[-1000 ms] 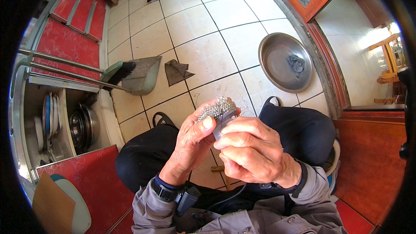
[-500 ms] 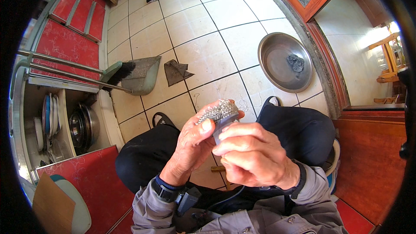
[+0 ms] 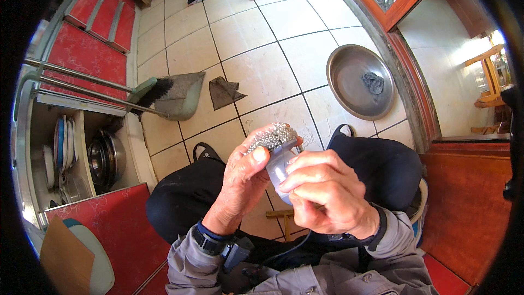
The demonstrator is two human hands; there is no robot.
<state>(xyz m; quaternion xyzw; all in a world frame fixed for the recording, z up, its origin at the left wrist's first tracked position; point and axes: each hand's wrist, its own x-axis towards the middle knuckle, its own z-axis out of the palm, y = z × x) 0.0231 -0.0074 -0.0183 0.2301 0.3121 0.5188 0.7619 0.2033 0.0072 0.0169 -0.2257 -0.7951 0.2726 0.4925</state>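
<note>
A silvery steel-wool scourer (image 3: 277, 134) is gripped in my left hand (image 3: 240, 180), its thumb pressing from the near side. Against the scourer's near side stands a translucent, pale greyish plastic piece (image 3: 277, 168); its exact kind I cannot make out. My right hand (image 3: 330, 194) has its fingers curled round the right edge of that piece. Both hands are close together above my lap, and the fingers partly hide where the scourer and the plastic meet.
A metal basin (image 3: 341, 95) with a dark scouring pad (image 3: 373, 83) lies at right on the tiled floor. A grey rag (image 3: 225, 93), a dustpan (image 3: 185, 98) and a brush (image 3: 153, 93) are at left. An open cupboard (image 3: 139, 147) holds plates and pans. A wooden door frame (image 3: 394, 19) borders the right.
My right hand has shifted slightly right, and more of the plastic piece shows between the hands. The left hand keeps its grip on the scourer.
</note>
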